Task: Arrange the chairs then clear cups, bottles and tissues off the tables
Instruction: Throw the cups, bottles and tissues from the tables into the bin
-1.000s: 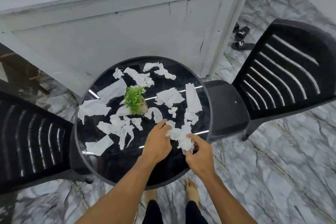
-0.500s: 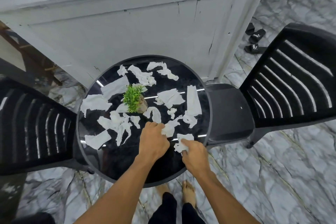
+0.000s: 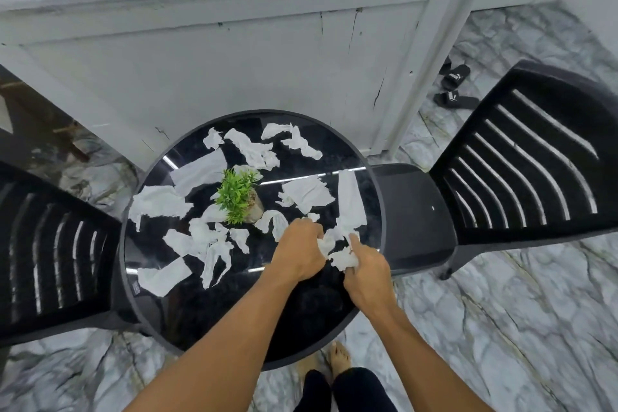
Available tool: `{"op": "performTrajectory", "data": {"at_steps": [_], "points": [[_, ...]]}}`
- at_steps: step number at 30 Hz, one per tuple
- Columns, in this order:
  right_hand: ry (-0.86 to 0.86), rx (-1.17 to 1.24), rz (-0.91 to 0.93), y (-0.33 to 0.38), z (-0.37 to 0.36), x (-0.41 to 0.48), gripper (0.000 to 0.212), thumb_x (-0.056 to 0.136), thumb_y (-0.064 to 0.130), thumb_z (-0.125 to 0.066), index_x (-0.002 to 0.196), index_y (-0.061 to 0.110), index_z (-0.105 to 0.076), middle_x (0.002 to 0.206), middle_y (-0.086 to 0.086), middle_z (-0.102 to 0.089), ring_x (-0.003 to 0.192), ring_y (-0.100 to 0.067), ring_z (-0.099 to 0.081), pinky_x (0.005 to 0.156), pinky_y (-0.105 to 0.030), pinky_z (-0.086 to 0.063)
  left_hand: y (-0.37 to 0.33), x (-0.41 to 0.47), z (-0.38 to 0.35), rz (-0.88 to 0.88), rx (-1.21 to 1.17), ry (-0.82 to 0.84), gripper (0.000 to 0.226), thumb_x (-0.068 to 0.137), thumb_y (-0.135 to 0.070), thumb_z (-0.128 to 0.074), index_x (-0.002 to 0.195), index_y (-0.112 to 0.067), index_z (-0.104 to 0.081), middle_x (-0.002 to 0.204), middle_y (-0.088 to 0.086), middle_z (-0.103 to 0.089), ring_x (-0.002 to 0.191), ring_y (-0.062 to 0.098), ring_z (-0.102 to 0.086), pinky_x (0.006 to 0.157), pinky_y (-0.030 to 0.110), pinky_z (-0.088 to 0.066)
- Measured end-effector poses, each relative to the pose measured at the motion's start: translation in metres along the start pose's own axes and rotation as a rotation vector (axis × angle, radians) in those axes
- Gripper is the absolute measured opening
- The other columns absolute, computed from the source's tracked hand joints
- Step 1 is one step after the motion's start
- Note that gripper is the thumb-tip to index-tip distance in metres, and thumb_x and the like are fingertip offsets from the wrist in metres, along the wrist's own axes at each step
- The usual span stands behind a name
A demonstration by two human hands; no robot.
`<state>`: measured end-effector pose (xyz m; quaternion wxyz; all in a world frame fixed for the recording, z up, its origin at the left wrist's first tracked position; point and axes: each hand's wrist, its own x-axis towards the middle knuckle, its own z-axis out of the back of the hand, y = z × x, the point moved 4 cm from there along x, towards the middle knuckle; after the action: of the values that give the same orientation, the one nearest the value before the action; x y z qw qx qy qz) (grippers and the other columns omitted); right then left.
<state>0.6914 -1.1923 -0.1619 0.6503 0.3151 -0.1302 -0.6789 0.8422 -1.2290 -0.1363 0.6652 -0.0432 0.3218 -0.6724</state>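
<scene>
Whereas half a second back each worked its own scrap, the left hand (image 3: 297, 254) and right hand (image 3: 368, 274) now meet over the near right of the counter (image 3: 200, 321): the left curled round one scrap (image 3: 323, 244), the right pinching a crumpled wad (image 3: 342, 260), forefinger stretched to the long strip (image 3: 349, 201). Gathering has barely begun, I judge; farther off, many tissues (image 3: 157, 202) lie around the plant (image 3: 235, 197).

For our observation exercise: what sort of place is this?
Probably a small café or home sitting corner: round black table flanked by black plastic chairs, marble-patterned floor, slippers left nearby.
</scene>
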Motion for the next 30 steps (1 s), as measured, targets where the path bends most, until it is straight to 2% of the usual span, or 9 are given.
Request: {"op": "performTrajectory", "data": {"at_steps": [4, 8, 10, 12, 16, 19, 23, 26, 30], "points": [[0.054, 0.014, -0.027, -0.003, -0.005, 0.012, 0.039, 0.080, -0.006, -0.051, 0.113, 0.009, -0.062, 0.099, 0.008, -0.055, 0.085, -0.011, -0.053, 0.076, -0.030, -0.052, 0.004, 0.008, -0.021, -0.051, 0.083, 0.042, 0.032, 0.079, -0.004, -0.061, 0.109, -0.010, -0.068, 0.152, 0.005, -0.034, 0.128, 0.024, -0.042, 0.098, 0.029, -0.044], [0.083, -0.028, 0.069, -0.008, -0.006, 0.021, 0.037, 0.080, -0.009, -0.054, 0.111, 0.006, -0.068, 0.125, 0.006, -0.060, 0.096, -0.017, -0.060, 0.077, -0.027, -0.052, 0.004, 0.003, -0.034, -0.030, 0.062, -0.006, 0.024, 0.077, 0.002, -0.051, 0.091, -0.014, -0.062, 0.099, -0.002, -0.060, 0.101, 0.022, -0.051, 0.073, 0.022, -0.038], [0.055, -0.056, 0.168, -0.008, -0.007, 0.022, 0.034, 0.073, -0.013, -0.056, 0.094, 0.006, -0.074, 0.111, 0.000, -0.068, 0.094, -0.027, -0.063, 0.078, -0.033, -0.054, 0.004, -0.002, -0.036, -0.011, 0.063, -0.041, 0.021, 0.077, 0.003, -0.048, 0.085, -0.016, -0.057, 0.085, -0.001, -0.059, 0.088, 0.021, -0.050, 0.068, 0.023, -0.036], [0.071, -0.028, 0.193, -0.013, -0.011, 0.021, 0.037, 0.074, -0.011, -0.055, 0.097, 0.010, -0.075, 0.095, -0.003, -0.070, 0.089, -0.028, -0.062, 0.075, -0.032, -0.052, 0.005, -0.012, -0.039, 0.010, 0.052, -0.089, 0.029, 0.080, 0.000, -0.050, 0.101, -0.020, -0.057, 0.090, -0.002, -0.060, 0.088, 0.020, -0.051, 0.071, 0.029, -0.043], [0.121, -0.018, 0.189, -0.014, -0.014, 0.012, 0.062, 0.082, -0.006, -0.053, 0.141, 0.015, -0.052, 0.095, -0.009, -0.060, 0.088, -0.023, -0.054, 0.074, -0.029, -0.048, 0.012, -0.033, -0.034, 0.094, 0.012, -0.165, 0.055, 0.084, -0.002, -0.055, 0.135, -0.022, -0.053, 0.102, -0.001, -0.061, 0.106, 0.020, -0.046, 0.085, 0.040, -0.051], [0.232, -0.072, 0.197, -0.009, -0.019, 0.014, 0.035, 0.082, -0.005, -0.049, 0.108, 0.009, -0.066, 0.091, -0.002, -0.056, 0.085, -0.016, -0.049, 0.065, -0.017, -0.042, 0.023, -0.042, -0.015, 0.121, -0.008, -0.325, 0.044, 0.079, 0.003, -0.059, 0.120, -0.010, -0.067, 0.099, 0.004, -0.065, 0.107, 0.025, -0.050, 0.092, 0.038, -0.050], [0.272, -0.088, 0.236, 0.006, -0.023, 0.020, 0.025, 0.083, -0.004, -0.050, 0.099, 0.013, -0.057, 0.096, 0.006, -0.058, 0.075, -0.014, -0.057, 0.059, -0.021, -0.044, 0.041, -0.031, 0.009, 0.242, -0.087, -0.371, 0.033, 0.084, 0.004, -0.058, 0.114, -0.006, -0.068, 0.128, 0.007, -0.055, 0.116, 0.025, -0.056, 0.095, 0.015, -0.035], [0.300, -0.132, 0.339, 0.015, -0.026, 0.027, 0.024, 0.079, -0.001, -0.050, 0.093, 0.010, -0.067, 0.094, 0.000, -0.063, 0.085, -0.022, -0.061, 0.074, -0.033, -0.050, 0.047, -0.017, 0.011, 0.240, -0.088, -0.302, 0.028, 0.086, 0.000, -0.058, 0.112, -0.007, -0.066, 0.154, 0.012, -0.037, 0.133, 0.028, -0.047, 0.105, 0.026, -0.039], [0.298, -0.043, 0.324, 0.023, -0.022, 0.034, 0.060, 0.084, -0.002, -0.052, 0.139, 0.021, -0.054, 0.093, -0.006, -0.068, 0.086, -0.024, -0.063, 0.080, -0.038, -0.053, 0.045, -0.019, -0.005, 0.300, -0.088, -0.242, 0.031, 0.090, -0.005, -0.057, 0.120, -0.011, -0.060, 0.119, 0.010, -0.062, 0.113, 0.030, -0.053, 0.088, 0.033, -0.044]]}}
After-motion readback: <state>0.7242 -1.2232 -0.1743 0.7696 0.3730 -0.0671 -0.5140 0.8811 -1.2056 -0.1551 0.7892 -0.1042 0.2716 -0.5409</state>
